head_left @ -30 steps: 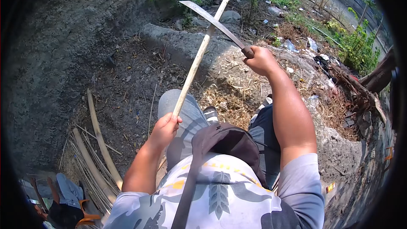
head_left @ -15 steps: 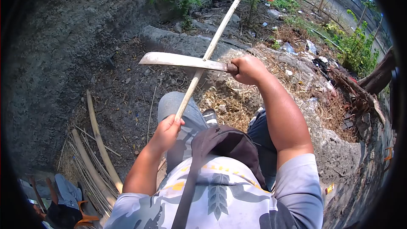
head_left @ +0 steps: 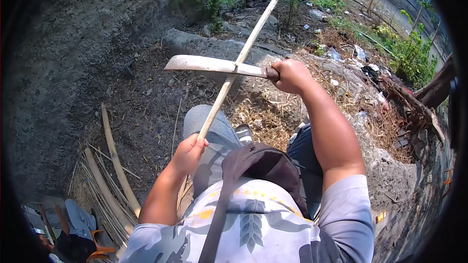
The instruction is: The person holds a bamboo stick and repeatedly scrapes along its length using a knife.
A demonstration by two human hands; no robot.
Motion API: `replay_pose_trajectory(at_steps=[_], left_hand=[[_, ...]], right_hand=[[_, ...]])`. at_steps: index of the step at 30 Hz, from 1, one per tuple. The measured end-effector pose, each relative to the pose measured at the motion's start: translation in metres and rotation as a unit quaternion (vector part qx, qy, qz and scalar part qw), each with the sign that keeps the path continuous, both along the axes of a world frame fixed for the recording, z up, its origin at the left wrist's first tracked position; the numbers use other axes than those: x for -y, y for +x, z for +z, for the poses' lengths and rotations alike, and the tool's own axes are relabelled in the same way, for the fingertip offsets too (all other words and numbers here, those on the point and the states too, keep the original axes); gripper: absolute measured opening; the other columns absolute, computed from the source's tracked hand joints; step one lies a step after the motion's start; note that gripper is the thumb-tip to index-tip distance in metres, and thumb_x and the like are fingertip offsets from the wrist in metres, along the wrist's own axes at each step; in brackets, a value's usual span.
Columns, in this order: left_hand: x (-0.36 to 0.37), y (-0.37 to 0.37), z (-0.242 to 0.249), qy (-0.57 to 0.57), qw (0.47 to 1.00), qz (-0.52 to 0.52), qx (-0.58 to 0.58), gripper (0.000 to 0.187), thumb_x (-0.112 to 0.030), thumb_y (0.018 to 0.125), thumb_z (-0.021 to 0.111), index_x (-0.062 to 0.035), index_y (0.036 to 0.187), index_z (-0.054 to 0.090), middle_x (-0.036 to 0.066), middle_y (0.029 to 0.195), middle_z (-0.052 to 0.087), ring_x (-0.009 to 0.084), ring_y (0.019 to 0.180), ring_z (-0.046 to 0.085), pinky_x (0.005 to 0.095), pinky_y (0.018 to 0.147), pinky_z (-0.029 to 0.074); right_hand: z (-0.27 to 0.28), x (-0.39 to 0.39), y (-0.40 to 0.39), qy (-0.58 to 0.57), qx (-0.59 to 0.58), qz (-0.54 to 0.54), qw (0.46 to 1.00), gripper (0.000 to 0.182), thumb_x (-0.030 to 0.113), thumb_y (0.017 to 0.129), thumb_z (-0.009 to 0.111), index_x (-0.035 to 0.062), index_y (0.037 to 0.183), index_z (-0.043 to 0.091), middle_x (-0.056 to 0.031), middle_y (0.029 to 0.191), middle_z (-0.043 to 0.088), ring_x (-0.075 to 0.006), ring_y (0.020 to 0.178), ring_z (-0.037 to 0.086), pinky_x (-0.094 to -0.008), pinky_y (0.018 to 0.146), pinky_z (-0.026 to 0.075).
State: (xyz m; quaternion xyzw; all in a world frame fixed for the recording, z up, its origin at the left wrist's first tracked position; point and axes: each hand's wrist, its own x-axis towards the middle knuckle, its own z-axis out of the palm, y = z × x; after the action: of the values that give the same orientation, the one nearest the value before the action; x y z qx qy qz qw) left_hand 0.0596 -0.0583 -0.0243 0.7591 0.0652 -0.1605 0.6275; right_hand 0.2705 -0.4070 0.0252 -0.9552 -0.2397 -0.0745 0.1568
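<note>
My left hand is closed round the lower end of a long pale wooden stick, which slants up and away to the right. In my right hand is the dark handle of a machete. Its broad, light-coloured blade points left and crosses the stick near mid-length, touching it at a small notch or knot. Both hands are above my knees, the right one farther forward than the left.
Long poles and thin sticks lie at the lower left, near a seated person on an orange chair. A rough wall rises left. Dry shavings, rocks, litter and a tree stump are ahead and right.
The machete has shifted slightly right and its blade has tilted a little against the stick. My left hand and the stick's lower part have moved slightly left.
</note>
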Motion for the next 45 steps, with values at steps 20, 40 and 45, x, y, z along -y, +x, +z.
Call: replay_pose_trajectory(at_steps=[20,40,45], left_hand=[[-0.004,-0.005,-0.008,-0.010,1.000,0.005,0.006,0.024,-0.021,0.113,0.047,-0.0061,0.103,0.062,-0.007,0.072,0.048,0.0023,0.058,0.039,0.0227,0.051,0.033],[-0.015,-0.010,-0.002,0.011,1.000,0.018,0.008,0.023,-0.025,0.113,0.045,-0.0096,0.102,0.059,-0.008,0.069,0.044,0.0022,0.051,0.034,0.0214,0.046,0.029],[-0.006,-0.005,-0.011,-0.013,0.999,0.036,0.009,0.023,-0.022,0.113,0.047,-0.0082,0.101,0.061,-0.008,0.068,0.045,0.0025,0.054,0.036,0.0232,0.048,0.030]], right_hand=[[0.005,0.013,0.003,-0.001,-0.039,-0.079,0.996,0.022,0.029,0.083,0.076,0.0113,0.096,0.075,-0.0170,0.094,0.075,-0.0383,0.094,0.073,-0.0499,0.083,0.058],[-0.010,0.000,0.005,0.006,-0.032,0.013,0.999,0.021,0.030,0.085,0.077,0.0140,0.098,0.073,-0.0164,0.090,0.074,-0.0399,0.089,0.071,-0.0515,0.077,0.056],[-0.004,-0.029,-0.021,0.000,-0.021,0.054,0.998,0.020,0.027,0.081,0.076,0.0146,0.095,0.070,-0.0156,0.087,0.073,-0.0396,0.088,0.072,-0.0512,0.078,0.058]])
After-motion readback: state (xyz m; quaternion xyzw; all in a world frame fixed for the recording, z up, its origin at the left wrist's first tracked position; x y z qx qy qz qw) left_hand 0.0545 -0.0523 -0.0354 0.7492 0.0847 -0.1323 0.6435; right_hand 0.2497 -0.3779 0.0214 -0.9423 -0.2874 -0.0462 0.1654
